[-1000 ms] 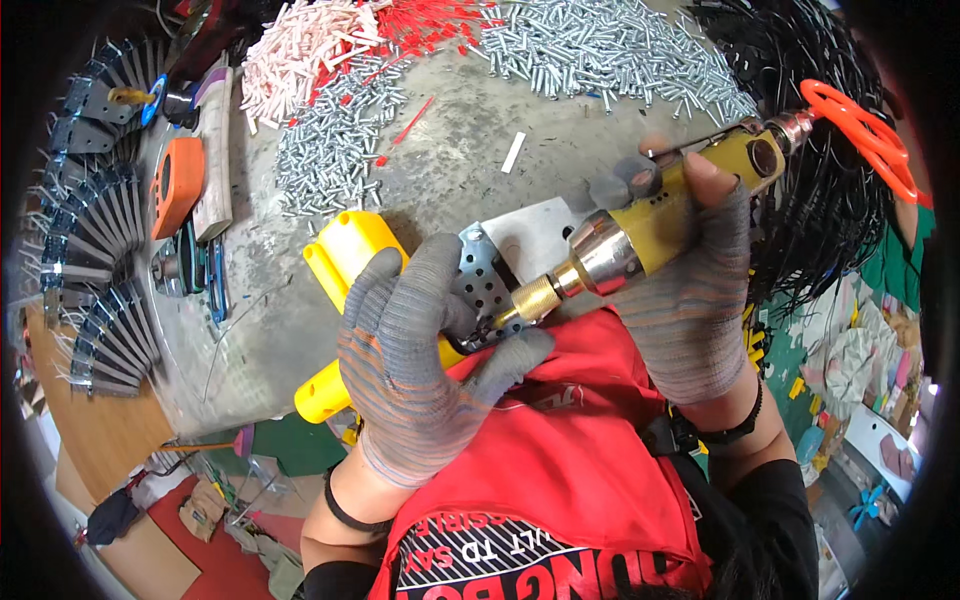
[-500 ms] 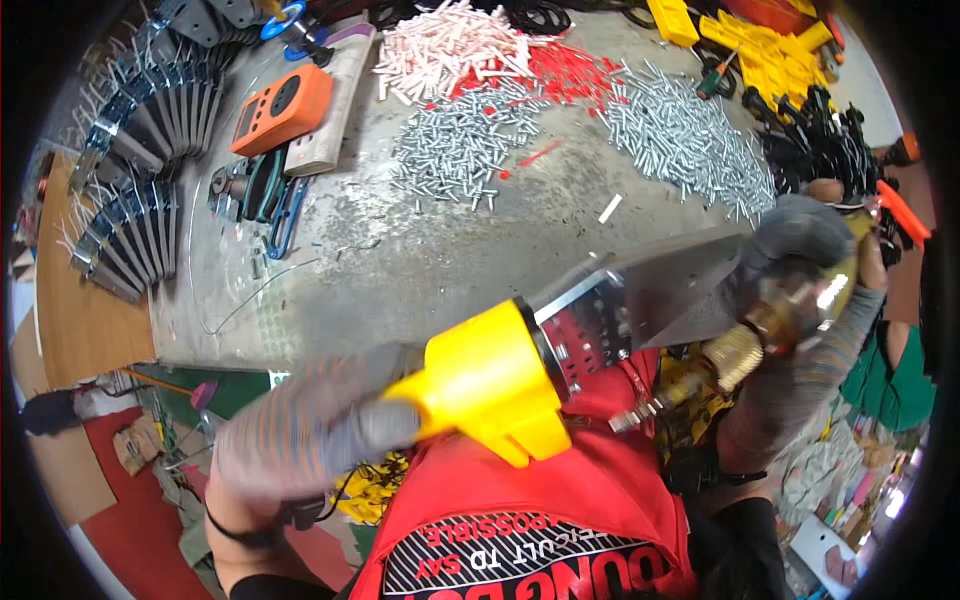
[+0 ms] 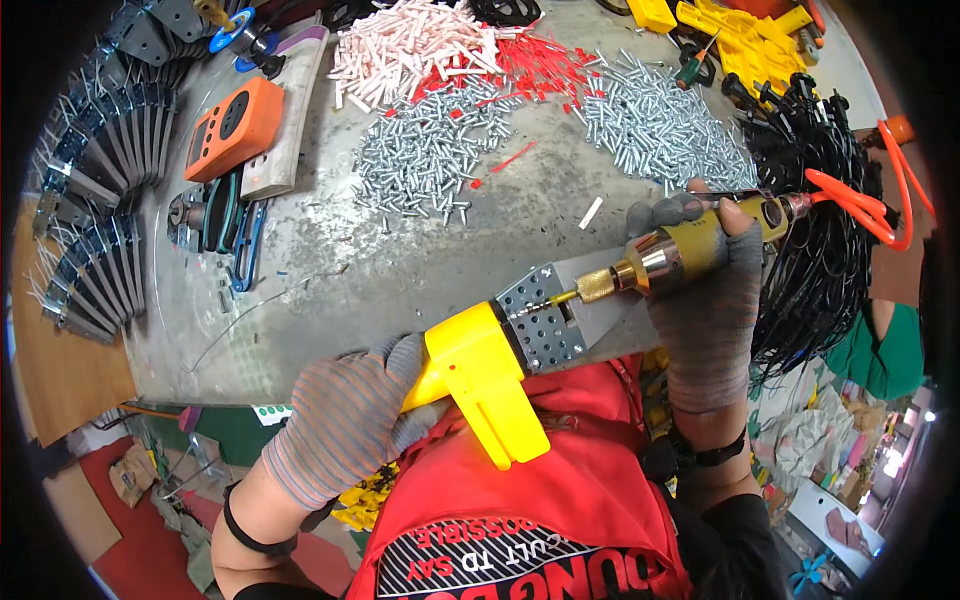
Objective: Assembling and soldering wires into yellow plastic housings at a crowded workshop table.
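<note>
My left hand wears a striped glove and grips a yellow plastic housing by its handle. Fixed to the housing's right end is a perforated metal bracket, with a flat grey metal plate reaching on from it. My gloved right hand, fingertips bare, is wrapped round a brass-coloured air screwdriver. That tool lies nearly level, its bit pointing left over the bracket's holes; whether a screw sits at the tip is too small to tell. An orange coiled hose runs from its back end.
Beyond my hands lie piles of silver screws, more screws, pinkish-white sleeves and red strips. Black cables hang at the right. An orange meter-like box, pliers and stacked metal parts stand left.
My right hand has swung the screwdriver from beside the plate to over the bracket, bit now at the holes. The bracket's holed face has turned upward. My left hand keeps its grip.
</note>
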`<state>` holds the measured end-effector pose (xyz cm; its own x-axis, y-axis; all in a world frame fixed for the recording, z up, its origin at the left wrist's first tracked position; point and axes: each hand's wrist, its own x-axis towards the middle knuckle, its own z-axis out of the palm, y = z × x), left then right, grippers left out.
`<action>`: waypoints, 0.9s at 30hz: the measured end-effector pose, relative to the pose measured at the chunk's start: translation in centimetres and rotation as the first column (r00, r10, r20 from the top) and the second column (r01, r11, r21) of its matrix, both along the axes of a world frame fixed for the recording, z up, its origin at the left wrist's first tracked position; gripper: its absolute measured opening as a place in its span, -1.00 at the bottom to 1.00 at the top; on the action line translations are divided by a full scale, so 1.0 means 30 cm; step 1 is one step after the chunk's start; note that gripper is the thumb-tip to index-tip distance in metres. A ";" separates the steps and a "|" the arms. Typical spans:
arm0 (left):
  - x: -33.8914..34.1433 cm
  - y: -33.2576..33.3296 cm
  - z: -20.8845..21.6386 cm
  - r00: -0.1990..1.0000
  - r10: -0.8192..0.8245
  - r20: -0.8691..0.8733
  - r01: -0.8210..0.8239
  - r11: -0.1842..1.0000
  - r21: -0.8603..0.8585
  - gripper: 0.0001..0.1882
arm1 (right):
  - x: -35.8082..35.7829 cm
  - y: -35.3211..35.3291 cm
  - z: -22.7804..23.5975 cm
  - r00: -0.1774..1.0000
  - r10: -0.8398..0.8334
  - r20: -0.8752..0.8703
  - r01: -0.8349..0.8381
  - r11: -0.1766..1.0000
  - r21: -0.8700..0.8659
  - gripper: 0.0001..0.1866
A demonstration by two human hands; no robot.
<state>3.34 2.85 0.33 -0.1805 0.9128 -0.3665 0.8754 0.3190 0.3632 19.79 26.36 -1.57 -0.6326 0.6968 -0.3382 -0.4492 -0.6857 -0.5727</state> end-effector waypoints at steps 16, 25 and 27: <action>0.037 0.005 -0.011 0.997 0.028 -0.071 -0.028 1.000 0.007 -0.45 | -0.043 -0.005 0.005 0.991 0.009 0.134 -0.006 1.000 -0.019 -0.74; 0.049 0.002 -0.008 0.997 0.070 -0.036 -0.069 0.998 0.013 -0.50 | 0.049 0.008 -0.003 0.973 -0.115 0.200 0.106 0.993 0.054 -0.60; 0.052 0.001 -0.013 0.997 0.071 -0.027 -0.071 0.997 0.025 -0.50 | 0.066 -0.004 -0.007 0.991 -0.014 0.129 0.012 1.000 0.017 -0.56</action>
<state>4.89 2.89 -0.05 -0.2549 0.9059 -0.3381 0.8608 0.3719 0.3474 21.78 26.25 -1.80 -0.5750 0.7106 -0.4055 -0.3793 -0.6707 -0.6374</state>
